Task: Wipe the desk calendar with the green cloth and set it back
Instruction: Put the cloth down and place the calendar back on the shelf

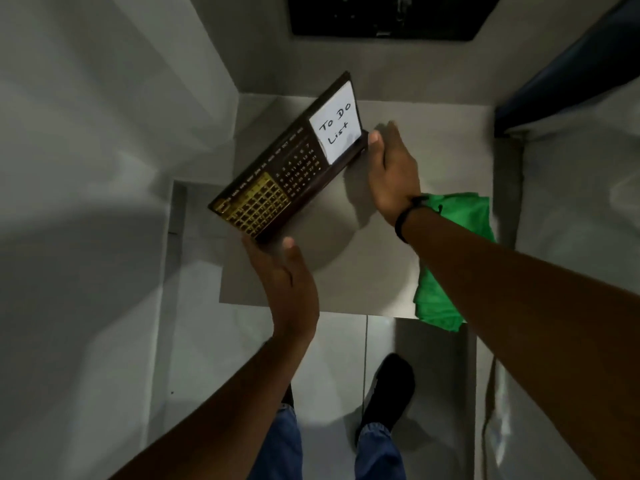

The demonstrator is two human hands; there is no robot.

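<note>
A dark brown desk calendar [287, 168] with gold date grids and a white "To Do List" note is held tilted over a small grey table [381, 265]. My left hand [287, 285] grips its near lower end, thumb on the front edge. My right hand [391, 171] grips its far end by the note. The green cloth [460, 216] lies crumpled on the right side of the table, partly hidden under my right forearm and hanging over the front edge.
White walls close in on the left and right of the table. A dark panel [384, 15] sits at the top. A dark blue edge [568, 71] runs at the upper right. My legs and a black shoe [391, 393] stand on the pale tiled floor.
</note>
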